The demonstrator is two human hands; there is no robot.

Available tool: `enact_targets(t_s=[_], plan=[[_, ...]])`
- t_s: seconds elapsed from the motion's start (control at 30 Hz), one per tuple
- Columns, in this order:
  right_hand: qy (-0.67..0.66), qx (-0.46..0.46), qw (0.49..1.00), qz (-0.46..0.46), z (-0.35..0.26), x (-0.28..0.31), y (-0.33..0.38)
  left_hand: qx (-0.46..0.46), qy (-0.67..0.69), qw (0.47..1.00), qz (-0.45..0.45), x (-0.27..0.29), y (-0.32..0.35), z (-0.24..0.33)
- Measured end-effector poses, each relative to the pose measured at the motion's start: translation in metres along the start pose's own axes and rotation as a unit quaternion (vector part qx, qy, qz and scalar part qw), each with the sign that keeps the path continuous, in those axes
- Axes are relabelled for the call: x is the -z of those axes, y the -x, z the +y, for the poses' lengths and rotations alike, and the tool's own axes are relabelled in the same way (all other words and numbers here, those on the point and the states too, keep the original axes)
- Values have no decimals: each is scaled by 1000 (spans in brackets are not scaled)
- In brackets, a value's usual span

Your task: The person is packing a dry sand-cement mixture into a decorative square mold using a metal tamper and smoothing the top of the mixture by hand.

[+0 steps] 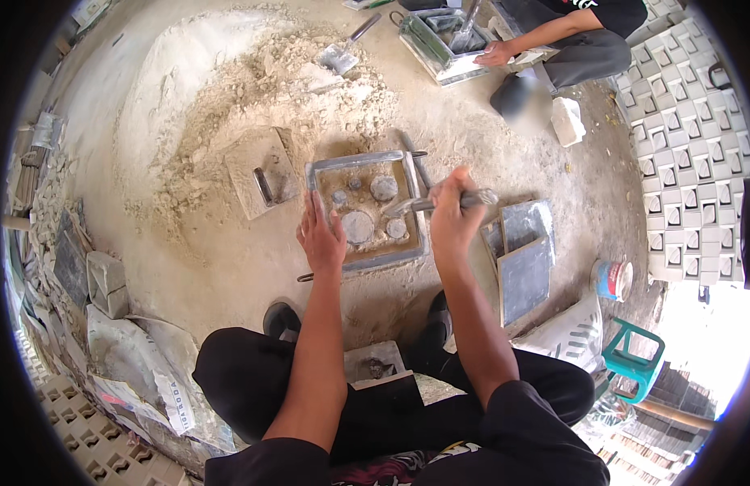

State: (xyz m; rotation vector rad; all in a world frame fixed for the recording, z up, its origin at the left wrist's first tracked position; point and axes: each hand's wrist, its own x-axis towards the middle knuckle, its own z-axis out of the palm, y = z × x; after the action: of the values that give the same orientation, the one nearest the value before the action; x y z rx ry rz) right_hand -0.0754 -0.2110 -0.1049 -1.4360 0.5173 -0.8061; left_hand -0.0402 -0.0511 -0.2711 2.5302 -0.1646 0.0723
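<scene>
One sand heap (pixel 253 81), pale and wide, fills the far left of the ground (pixel 504 138). Two metal moulds: one square frame mould (pixel 367 211) on the ground at centre, near edge just ahead of the person's knees; a second mould (pixel 439 44) at the far edge before a crouching co-worker (pixel 569 40). Centre mould is grey-rimmed, packed with tan mix, four round grey pegs (pixel 384 188) standing up through it, the largest toward its near edge. One flat board with a handle (pixel 263 172) lies just left of it, at the heap's foot. Stacked grey plates (pixel 522 255) right of the mould, count unclear. One small paint tin (pixel 613 279), one green stool (pixel 634 356) at the right edge. Left hand (pixel 321 239): fingers spread flat, pressing on the mould's left rim. Right hand (pixel 452 212): clenched around a metal trowel (pixel 427 204), blade reaching over the mould's right rim. One trowel (pixel 342 53) lies on the heap.
</scene>
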Motion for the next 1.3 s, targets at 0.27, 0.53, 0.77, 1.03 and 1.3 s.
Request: enact_targets(t_s=[0.27,0.53,0.77,1.03,1.3], plan=[[71,51,996,-17,8,12,8,-13,20,1000,17,-4,1,0],[19,74,997,-4,-3,-6,12,-10,7,1000,9,-1,2,1],[25,21,999,-21,8,-30,16,3,21,1000,4,-3,-1,2],[151,20,984,-93,5,-68,-1,3,24,1000,6,-3,0,0],[120,-25,989,-76,-3,-49,5,2,23,1000,7,-4,2,-2]])
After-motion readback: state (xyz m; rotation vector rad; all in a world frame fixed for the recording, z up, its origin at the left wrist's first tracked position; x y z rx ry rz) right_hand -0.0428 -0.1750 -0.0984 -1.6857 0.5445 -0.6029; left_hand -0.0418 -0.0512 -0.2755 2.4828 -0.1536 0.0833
